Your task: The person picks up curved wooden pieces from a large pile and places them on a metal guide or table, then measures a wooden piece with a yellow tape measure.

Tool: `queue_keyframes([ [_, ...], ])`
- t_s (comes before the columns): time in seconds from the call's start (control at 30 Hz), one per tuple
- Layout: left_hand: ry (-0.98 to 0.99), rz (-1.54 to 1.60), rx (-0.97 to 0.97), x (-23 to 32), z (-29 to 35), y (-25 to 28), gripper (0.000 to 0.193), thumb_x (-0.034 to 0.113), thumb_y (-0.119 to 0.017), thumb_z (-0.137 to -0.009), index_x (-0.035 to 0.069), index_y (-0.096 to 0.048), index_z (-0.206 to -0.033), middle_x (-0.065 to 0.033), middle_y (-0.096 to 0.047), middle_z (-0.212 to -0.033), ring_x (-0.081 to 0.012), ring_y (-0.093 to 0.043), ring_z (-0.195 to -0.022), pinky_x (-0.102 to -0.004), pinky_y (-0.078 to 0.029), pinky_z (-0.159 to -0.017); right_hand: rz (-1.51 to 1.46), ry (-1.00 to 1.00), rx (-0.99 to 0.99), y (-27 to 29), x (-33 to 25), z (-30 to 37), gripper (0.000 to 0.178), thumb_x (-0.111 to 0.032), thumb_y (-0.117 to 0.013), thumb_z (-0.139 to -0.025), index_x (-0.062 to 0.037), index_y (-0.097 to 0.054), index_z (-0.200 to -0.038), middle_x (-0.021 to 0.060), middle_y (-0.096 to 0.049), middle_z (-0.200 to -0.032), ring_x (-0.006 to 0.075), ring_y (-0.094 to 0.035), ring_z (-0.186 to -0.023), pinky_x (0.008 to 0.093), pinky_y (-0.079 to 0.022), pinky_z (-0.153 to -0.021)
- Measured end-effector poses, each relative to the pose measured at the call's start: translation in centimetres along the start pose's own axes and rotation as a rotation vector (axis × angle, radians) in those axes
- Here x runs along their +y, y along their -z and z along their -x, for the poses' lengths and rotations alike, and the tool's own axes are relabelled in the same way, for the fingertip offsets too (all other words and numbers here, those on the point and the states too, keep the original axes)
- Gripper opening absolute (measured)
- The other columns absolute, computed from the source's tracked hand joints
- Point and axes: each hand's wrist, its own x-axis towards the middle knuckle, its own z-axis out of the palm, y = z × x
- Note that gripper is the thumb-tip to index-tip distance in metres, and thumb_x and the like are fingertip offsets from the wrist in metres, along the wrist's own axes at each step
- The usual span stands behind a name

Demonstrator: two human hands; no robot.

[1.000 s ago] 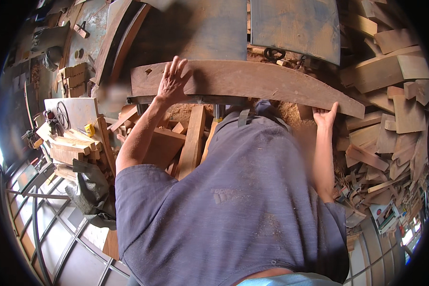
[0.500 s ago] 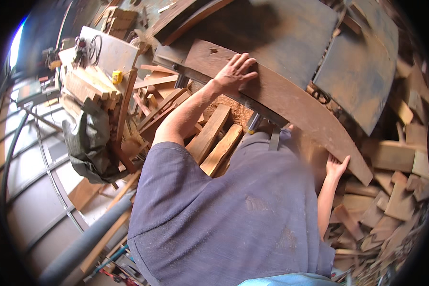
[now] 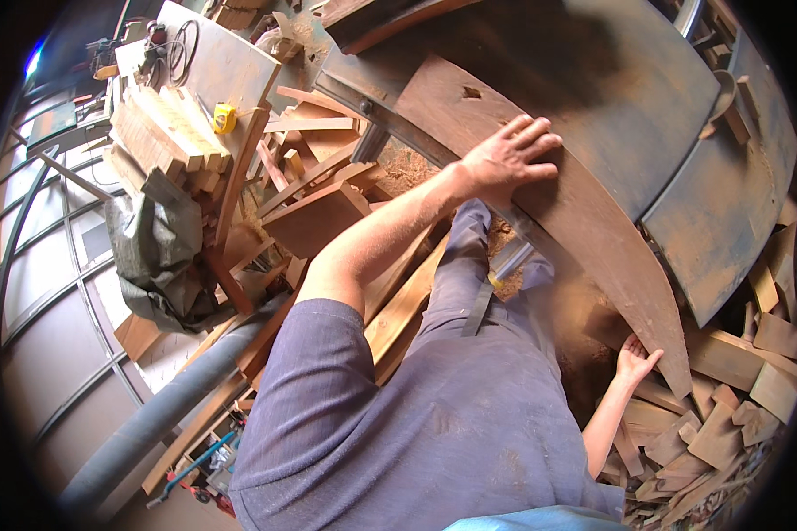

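A long, curved brown wooden board with a small dark hole near its far end lies across the grey, brown-stained metal machine table. My left hand rests flat on the board's upper face, fingers spread. At the near right end, which overhangs the table, my right hand grips the board's lower edge. Its thumb points right, and its fingers are partly hidden at the board's edge.
Offcuts are heaped at the lower right. To the left stand stacked timber strips, a yellow tape measure, a dark green sheet and a grey pipe. Another dark board lies on the table's far side.
The view has turned somewhat. The board has slid rightward along the table and angles more steeply toward me; both hands have moved with it, the left reaching farther right.
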Motion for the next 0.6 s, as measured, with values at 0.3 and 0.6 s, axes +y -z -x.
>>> queue_keyframes([
  [0.3,-0.053,0.127,0.079,-1.8,0.3,-2.1,0.060,0.031,-0.076,-0.067,0.018,-0.060,-0.123,-0.0157,-0.042,-0.156,-0.0418,-0.029,-0.151,-0.0593,-0.018,-0.125,0.030,0.098,0.313,-4.4,3.8,1.9,0.082,-0.069,-0.052,-0.097,-0.0019,-0.048,-0.144,0.0126,-0.054,-0.145,0.0313,-0.050,-0.135,0.0513,-0.043,-0.113],
  [0.6,-0.069,0.099,0.034,-2.9,0.6,-2.4,0.036,0.031,-0.059,-0.089,0.018,-0.059,-0.122,-0.0119,-0.039,-0.162,-0.0392,-0.027,-0.153,-0.0556,-0.018,-0.127,0.193,0.198,0.488,-4.6,3.9,0.7,0.087,-0.077,-0.038,-0.097,-0.0063,-0.053,-0.145,0.0136,-0.058,-0.145,0.0352,-0.053,-0.134,0.0543,-0.045,-0.111],
])
